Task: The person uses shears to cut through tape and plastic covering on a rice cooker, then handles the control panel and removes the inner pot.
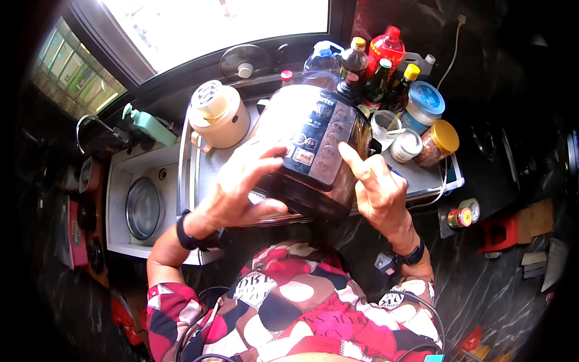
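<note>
An electric cooker (338, 199) with a dark body and a light upper part faces me in the middle of the head view. Its front carries a button panel (310, 145). At the panel's left edge, my left hand (241, 187) has its fingers spread and thumb stretched out, with nothing in it. My right hand (383, 190) is on the cooker's right side, its index finger extended at the panel's right column of buttons and the other fingers curled. Whether that fingertip presses a button cannot be told. Dark bands circle both wrists.
Left of the cooker stands a cream-coloured appliance (220, 123). A sink (117, 181) holds a round metal basin (143, 208), with a green pump bottle (149, 125) behind. Several bottles, including a red one (386, 51), and a yellow-lidded jar (439, 143) crowd the right side. A cable (449, 60) hangs there.
</note>
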A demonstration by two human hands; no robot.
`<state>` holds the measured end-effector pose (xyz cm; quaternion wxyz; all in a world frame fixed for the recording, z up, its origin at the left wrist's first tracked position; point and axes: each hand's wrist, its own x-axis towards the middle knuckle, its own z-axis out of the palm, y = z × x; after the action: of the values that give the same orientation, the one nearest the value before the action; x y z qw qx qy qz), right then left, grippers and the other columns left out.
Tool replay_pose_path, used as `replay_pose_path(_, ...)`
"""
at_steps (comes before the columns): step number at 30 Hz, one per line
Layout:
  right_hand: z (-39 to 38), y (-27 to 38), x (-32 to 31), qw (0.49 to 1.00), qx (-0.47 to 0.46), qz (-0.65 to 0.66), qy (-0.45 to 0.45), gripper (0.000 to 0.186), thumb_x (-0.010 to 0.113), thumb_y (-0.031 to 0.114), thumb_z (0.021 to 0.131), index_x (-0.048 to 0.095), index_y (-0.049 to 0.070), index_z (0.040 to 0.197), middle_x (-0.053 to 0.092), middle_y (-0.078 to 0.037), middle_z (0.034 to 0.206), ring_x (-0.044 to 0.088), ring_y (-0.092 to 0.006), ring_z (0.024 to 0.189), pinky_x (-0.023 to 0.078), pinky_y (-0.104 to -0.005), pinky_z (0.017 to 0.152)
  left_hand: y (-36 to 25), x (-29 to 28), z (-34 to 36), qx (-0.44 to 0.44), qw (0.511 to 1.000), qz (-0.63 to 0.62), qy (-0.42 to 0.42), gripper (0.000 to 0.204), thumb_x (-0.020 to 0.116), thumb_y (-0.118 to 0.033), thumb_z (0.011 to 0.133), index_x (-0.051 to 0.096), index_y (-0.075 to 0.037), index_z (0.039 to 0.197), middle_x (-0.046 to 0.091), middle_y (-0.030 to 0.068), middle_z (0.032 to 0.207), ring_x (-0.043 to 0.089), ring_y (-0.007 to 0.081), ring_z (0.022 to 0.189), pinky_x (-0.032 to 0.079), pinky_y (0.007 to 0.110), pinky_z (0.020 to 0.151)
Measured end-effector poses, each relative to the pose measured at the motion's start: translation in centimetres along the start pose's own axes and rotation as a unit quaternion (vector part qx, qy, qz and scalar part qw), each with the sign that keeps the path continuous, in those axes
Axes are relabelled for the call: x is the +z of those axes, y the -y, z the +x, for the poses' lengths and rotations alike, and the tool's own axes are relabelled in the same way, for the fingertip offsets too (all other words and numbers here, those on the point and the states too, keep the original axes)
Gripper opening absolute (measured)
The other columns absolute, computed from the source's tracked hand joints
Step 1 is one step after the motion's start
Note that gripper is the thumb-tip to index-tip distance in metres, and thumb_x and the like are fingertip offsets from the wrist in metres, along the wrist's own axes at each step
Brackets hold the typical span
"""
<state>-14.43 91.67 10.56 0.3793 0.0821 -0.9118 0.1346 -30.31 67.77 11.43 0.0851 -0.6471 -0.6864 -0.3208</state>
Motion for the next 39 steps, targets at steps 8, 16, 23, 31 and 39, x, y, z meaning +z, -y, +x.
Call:
replay_pose_path(8, 2.7, 0.3, 1.5, 0.974, 0.01, -0.182, 0.132, 0.066, 0.058, 0.006, 0.082, 0.046, 0.025, 0.144, 0.049, -0.007, 0.076, 0.059, -0.0174, 0.057, 0.049, -0.0296, 0.048, 4.5, -1.6, 5.2, -0.079, 0.977, -0.031, 0.195, 0.098, 0.035, -0.08, 0.083, 0.025, -0.011, 0.151, 0.015, 0.0203, 0.157, 0.012, 0.0382, 0.146, 0.012, 0.051, 0.118)
replay_pose_path(16, -0.3, -0.6, 2.1, 0.988, 0.099, -0.087, 0.08, 0.068, 0.058, 0.0, 0.081, 0.045, 0.024, 0.144, 0.048, -0.008, 0.076, 0.058, -0.0221, 0.055, 0.051, -0.0345, 0.05, 4.8, -0.2, 4.4, -0.095, 0.982, -0.037, 0.162, 0.1, 0.059, -0.075, 0.076, 0.03, -0.015, 0.15, 0.013, 0.0212, 0.158, 0.01, 0.0414, 0.146, 0.013, 0.053, 0.116)
replay_pose_path(23, -0.9, -1.6, 2.4, 0.987, 0.142, -0.037, 0.062, 0.075, 0.055, -0.005, 0.077, 0.042, 0.021, 0.146, 0.052, -0.01, 0.077, 0.062, -0.0271, 0.057, 0.052, -0.0384, 0.053, 4.6, 0.0, 4.0, -0.137, 0.977, -0.116, 0.112, 0.09, 0.07, -0.066, 0.073, 0.04, -0.022, 0.146, 0.009, 0.0259, 0.156, 0.015, 0.0481, 0.143, 0.023, 0.055, 0.113)
replay_pose_path(31, -3.4, -3.2, 2.0, 0.976, 0.174, -0.084, 0.099, 0.075, 0.056, -0.003, 0.075, 0.043, 0.019, 0.145, 0.059, -0.012, 0.085, 0.063, -0.0298, 0.062, 0.052, -0.0399, 0.056, 4.2, -0.2, 4.1, -0.144, 0.982, -0.063, 0.106, 0.09, 0.066, -0.068, 0.073, 0.043, -0.019, 0.145, 0.019, 0.0241, 0.155, 0.029, 0.0467, 0.139, 0.03, 0.05, 0.111)
replay_pose_path(39, -0.8, -6.2, 2.8, 0.977, 0.197, 0.047, 0.071, 0.071, 0.051, -0.004, 0.075, 0.047, 0.022, 0.141, 0.062, -0.014, 0.091, 0.063, -0.0357, 0.073, 0.052, -0.0429, 0.066, 4.4, 0.2, 4.2, -0.154, 0.98, -0.071, 0.103, 0.092, 0.066, -0.071, 0.071, 0.044, -0.019, 0.144, 0.019, 0.0218, 0.157, 0.027, 0.0462, 0.14, 0.027, 0.052, 0.112)
